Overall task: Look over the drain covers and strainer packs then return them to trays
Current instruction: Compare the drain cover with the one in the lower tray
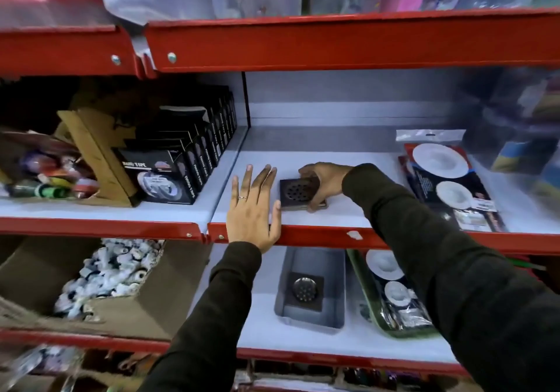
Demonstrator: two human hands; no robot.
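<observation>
Right hand (324, 184) clamped on a small stack of dark square drain covers (298, 193), fingers over the far edge, thumb at the near right corner. Stack lying flat on the middle shelf (348, 209), perforated round centre facing up; square, so no long axis to speak of. Just left of the stack, left hand (253, 209) spread flat and empty, palm down, thumb beside the stack's left edge, heel overhanging the red shelf lip. Below the stack, one shelf down and almost directly underneath, a grey tray (336, 273) with one more drain cover (305, 290) in it. Right of that tray, a green tray (360, 276) of strainer packs. Right of the stack, well apart on the same shelf, loose strainer packs (448, 185). Likely path: toward the body, over the lip, then down into the grey tray. Right hand already gripping; left merely near.
</observation>
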